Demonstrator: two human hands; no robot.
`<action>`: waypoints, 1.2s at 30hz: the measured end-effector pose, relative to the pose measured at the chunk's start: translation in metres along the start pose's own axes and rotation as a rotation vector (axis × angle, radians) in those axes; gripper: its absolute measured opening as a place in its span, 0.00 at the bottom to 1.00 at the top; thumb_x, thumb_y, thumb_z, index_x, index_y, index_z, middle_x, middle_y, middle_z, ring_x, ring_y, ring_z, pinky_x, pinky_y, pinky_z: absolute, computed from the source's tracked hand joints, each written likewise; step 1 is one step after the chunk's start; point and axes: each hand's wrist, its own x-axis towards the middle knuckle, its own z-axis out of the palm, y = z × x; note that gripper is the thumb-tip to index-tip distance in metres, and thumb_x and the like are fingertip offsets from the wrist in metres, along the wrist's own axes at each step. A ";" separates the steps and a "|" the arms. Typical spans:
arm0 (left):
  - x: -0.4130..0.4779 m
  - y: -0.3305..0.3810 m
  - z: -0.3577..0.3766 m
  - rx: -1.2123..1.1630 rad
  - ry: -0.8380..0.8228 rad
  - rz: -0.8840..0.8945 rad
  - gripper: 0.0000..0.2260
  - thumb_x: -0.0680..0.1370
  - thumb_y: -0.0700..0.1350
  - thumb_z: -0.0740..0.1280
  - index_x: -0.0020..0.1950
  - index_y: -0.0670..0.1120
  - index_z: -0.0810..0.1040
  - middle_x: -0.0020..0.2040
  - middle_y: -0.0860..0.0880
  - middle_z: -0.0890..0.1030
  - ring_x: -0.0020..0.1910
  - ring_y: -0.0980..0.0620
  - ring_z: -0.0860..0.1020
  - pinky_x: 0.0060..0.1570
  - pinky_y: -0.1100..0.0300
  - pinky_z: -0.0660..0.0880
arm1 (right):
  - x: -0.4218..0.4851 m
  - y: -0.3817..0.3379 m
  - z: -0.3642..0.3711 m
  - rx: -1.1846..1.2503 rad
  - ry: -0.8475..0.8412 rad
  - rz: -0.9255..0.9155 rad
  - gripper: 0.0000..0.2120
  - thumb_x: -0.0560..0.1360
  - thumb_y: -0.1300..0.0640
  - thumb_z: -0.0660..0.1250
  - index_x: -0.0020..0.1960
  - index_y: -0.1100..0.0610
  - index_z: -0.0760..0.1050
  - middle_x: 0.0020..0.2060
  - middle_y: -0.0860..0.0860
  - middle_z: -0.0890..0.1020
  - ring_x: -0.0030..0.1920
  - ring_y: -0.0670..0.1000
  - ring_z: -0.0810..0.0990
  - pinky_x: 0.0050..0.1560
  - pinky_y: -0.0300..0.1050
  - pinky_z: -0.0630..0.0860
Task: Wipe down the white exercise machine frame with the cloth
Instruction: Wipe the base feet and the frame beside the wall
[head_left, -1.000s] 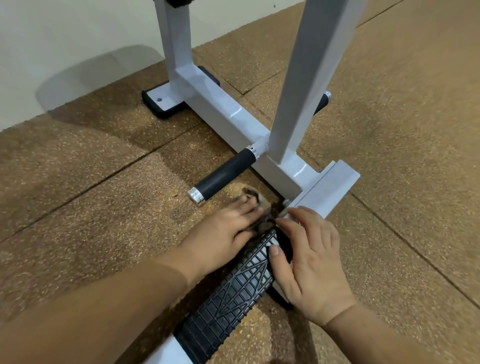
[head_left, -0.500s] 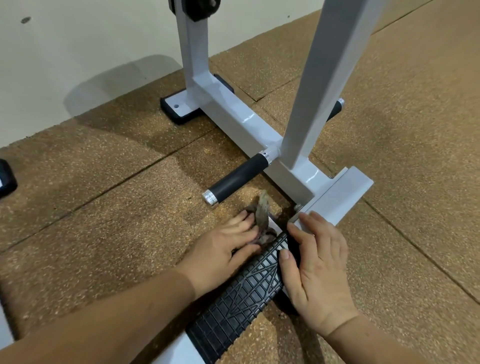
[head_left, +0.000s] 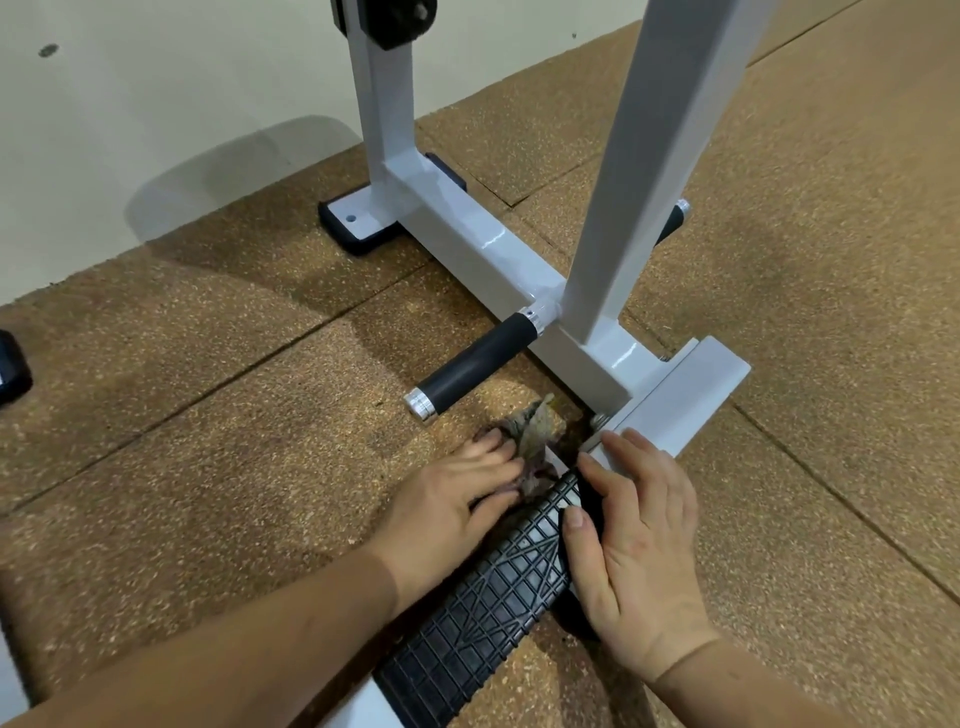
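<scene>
The brown speckled floor (head_left: 208, 467) carries everything here, and it meets the pale wall (head_left: 156, 104) along the far left edge. The white frame (head_left: 483, 254) stands on it as a low bar that runs from a black-footed plate near the wall toward you. Two posts rise off it, and the nearer post (head_left: 660, 156) is at the middle of the view. A black handle (head_left: 478, 358) sticks out sideways from the base of that post.

Closer to you, a ribbed black footplate (head_left: 483, 613) covers the lower bar. Your right hand (head_left: 639, 540) lies flat across its far end, with the fingers out straight and the thumb on the ribs, bracing rather than gripping.

Your left hand (head_left: 447, 509) is just left of the bar. Its fingers and thumb are closed on the cloth (head_left: 530, 436). The cloth is bunched against the side of the bar, right where the footplate ends, and a corner of it pokes up past your fingertips.

You look to be wiping the low joint at the foot of the frame, so the posts above are probably not done yet. For the next stroke, keep the cloth pressed into the corner and drag it along the white side face. You'll likely need to work it around the bolt, where grime tends to collect.
</scene>
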 end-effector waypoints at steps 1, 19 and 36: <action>0.004 0.003 -0.001 0.009 0.017 -0.022 0.19 0.79 0.47 0.73 0.69 0.56 0.78 0.72 0.63 0.72 0.73 0.64 0.70 0.74 0.57 0.68 | -0.001 0.000 0.001 0.006 0.002 0.003 0.20 0.82 0.46 0.56 0.68 0.56 0.71 0.71 0.57 0.71 0.76 0.61 0.65 0.75 0.65 0.59; 0.052 0.009 0.011 0.061 -0.138 0.058 0.18 0.82 0.48 0.68 0.72 0.50 0.77 0.76 0.54 0.70 0.79 0.61 0.60 0.78 0.55 0.61 | -0.001 0.000 0.002 0.028 0.004 0.006 0.23 0.84 0.43 0.52 0.68 0.57 0.71 0.71 0.57 0.70 0.76 0.61 0.64 0.75 0.67 0.59; 0.026 0.005 0.001 0.154 -0.184 0.097 0.21 0.82 0.44 0.69 0.75 0.54 0.72 0.77 0.55 0.69 0.79 0.57 0.63 0.79 0.50 0.62 | 0.001 0.002 -0.005 -0.072 -0.065 -0.028 0.21 0.82 0.46 0.55 0.69 0.57 0.71 0.70 0.57 0.71 0.75 0.62 0.66 0.75 0.66 0.60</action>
